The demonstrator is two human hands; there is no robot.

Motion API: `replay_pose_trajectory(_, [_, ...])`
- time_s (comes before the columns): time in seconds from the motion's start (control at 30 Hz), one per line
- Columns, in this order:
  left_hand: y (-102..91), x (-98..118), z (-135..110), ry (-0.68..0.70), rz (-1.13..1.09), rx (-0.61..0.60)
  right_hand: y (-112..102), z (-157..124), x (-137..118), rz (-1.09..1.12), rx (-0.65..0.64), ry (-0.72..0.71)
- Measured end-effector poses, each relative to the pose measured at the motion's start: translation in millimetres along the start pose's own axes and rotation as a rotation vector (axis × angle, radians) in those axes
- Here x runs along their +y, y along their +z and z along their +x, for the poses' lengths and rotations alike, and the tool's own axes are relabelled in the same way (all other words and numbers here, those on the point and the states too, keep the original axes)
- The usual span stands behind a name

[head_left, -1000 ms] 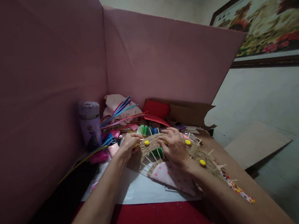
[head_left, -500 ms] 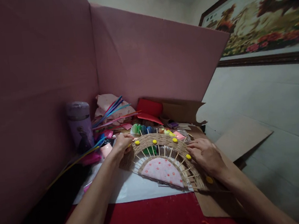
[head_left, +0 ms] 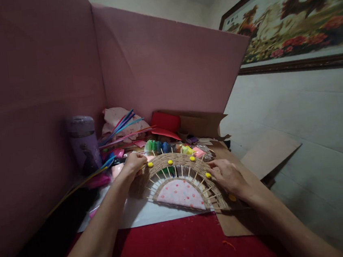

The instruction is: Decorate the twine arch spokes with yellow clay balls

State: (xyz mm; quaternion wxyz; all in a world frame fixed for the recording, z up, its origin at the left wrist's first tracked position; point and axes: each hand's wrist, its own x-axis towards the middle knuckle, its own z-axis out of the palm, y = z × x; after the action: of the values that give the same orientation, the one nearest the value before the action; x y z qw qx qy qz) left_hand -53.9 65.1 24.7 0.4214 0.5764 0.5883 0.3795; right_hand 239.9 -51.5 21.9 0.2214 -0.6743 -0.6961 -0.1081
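Observation:
A half-round woven fan piece [head_left: 181, 162] of tan twine on thin wooden sticks lies on white paper [head_left: 144, 215]. It has a pink dotted centre [head_left: 180, 193] and several yellow beads [head_left: 170, 162] on its arc. My left hand [head_left: 134, 165] grips the fan's left end, fingers curled over the rim. My right hand [head_left: 227, 175] rests on the fan's right side, its fingers stretched toward a yellow bead [head_left: 208, 175].
Pink cardboard walls [head_left: 164, 63] enclose the back and left. A purple bottle [head_left: 83, 144], coloured sticks [head_left: 122, 127], clay packets [head_left: 161, 146] and a red box [head_left: 165, 122] crowd the back. Red cloth [head_left: 177, 246] covers the front. Brown cardboard [head_left: 269, 153] lies on the right.
My right hand slid from the fan's middle to its right edge, uncovering the pink centre. The fan now lies flatter. The view shifted a little to the right.

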Motion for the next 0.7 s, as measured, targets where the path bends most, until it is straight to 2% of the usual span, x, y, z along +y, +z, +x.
replay_pose_trajectory(0.17, [0.7,-8,5,0.054,0.18,0.045,-3,-7,7,0.036,0.04,0.014])
replay_pose_trajectory(0.3, [0.4,-8,5,0.126,0.28,0.101,-17,-18,19,0.054,0.078,0.035])
replay_pose_trajectory(0.37, [-0.5,-5,2,0.178,0.348,0.18,-26,-25,25,0.045,0.091,0.055])
replay_pose_trajectory(0.5, [-1.3,2,-7,0.293,0.479,0.417,-42,-39,39,-0.008,0.116,0.116])
replay_pose_trajectory(0.57, [-0.2,4,-8,0.314,0.423,0.419,-46,-47,46,-0.031,0.129,0.157])
replay_pose_trajectory(0.7, [6.9,5,-5,0.355,0.209,0.325,-49,-65,58,-0.074,0.082,0.294])
